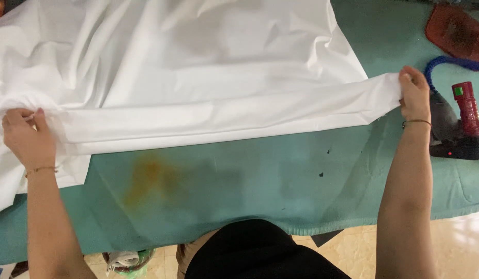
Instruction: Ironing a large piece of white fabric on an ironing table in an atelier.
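**White cloth held taut across the green ironing table**

Head view: a large white cloth (198, 77) lies spread over a table covered in green padding (260, 181), which serves as the landmark here. The cloth covers the far and left parts of the table and hangs rumpled past its left end. Its near edge is folded into a long flat band that runs across the table from left to right.

The left hand (25, 137) sits at the left end of that band, fingers curled shut on the fabric, a thin bracelet at the wrist. The right hand (415, 95) is at the band's right end, toward the right side of the table, fingers pinching the cloth's corner; it also wears a thin bracelet. The band is stretched straight between the two hands.

On the bare padding near the table's front edge shows a yellow-brown stain (146, 178), just in front of the folded band. At the table's right end, just beside the right forearm, rests a red-and-black steam iron (459, 129) with a blue coiled cord (451, 63) looping behind it. A reddish-brown mat (456, 32) lies at the far right corner.
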